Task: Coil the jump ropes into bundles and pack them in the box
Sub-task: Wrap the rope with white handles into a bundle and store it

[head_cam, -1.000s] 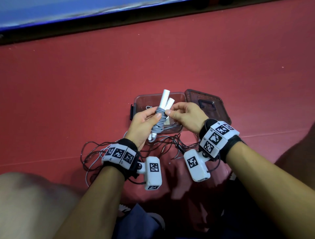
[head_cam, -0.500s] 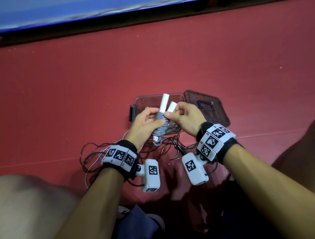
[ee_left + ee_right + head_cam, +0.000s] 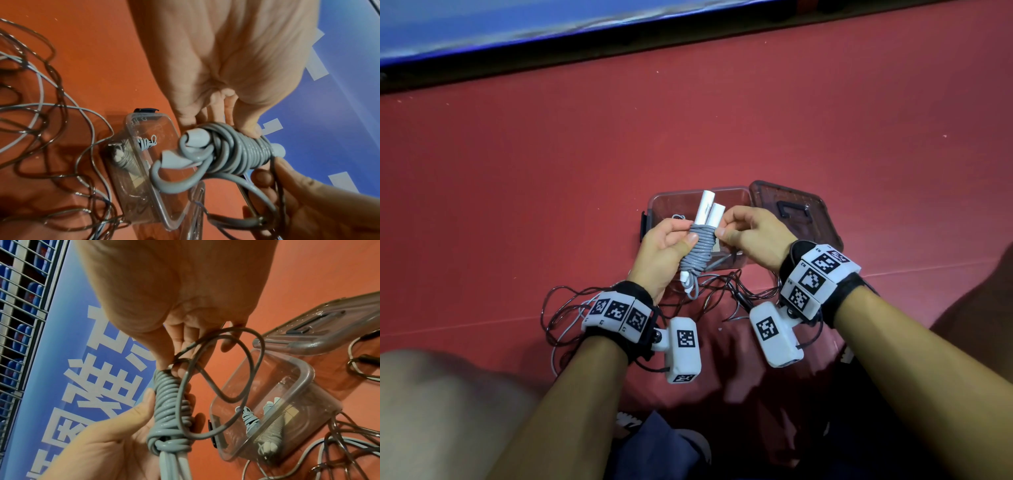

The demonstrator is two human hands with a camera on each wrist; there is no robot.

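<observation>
Head view: the left hand (image 3: pixel 664 250) holds a grey jump rope bundle (image 3: pixel 698 248) upright, thumb pressed across the coils, with the two white handles (image 3: pixel 708 210) poking up and away from the person. The right hand (image 3: pixel 753 240) pinches the bundle's upper right edge, just below the handles. Directly behind both hands sits the clear box (image 3: pixel 736 198) on the red floor (image 3: pixel 722 120), its lid (image 3: pixel 801 212) lying off to the right. Loose ropes (image 3: pixel 571 308) sprawl on the floor near the wrists.

Left wrist view: the left hand's fingers (image 3: pixel 244 128) curl round the wound bundle (image 3: pixel 246 154), whose long axis runs across the palm. One free loop of grey cord (image 3: pixel 255 188) trails from the coils to the right hand (image 3: pixel 308 203), which closes on it. The box (image 3: pixel 144 162) lies below and beyond the bundle, with one finished bundle (image 3: pixel 125 159) already inside.

Right wrist view: the right hand (image 3: pixel 185 305) pinches the cord loop (image 3: pixel 242 369) at the top of the coils (image 3: pixel 168 399); the left hand (image 3: pixel 102 434) grips the bundle from below. The open box (image 3: pixel 304 369) sits just to the side.

The loop probably has to be tucked before packing. The box is just ahead of both hands, and the bundle's long axis points roughly toward it, so it would need laying flat to go in. The left hand carries the weight and looks the likelier one to lower it.
</observation>
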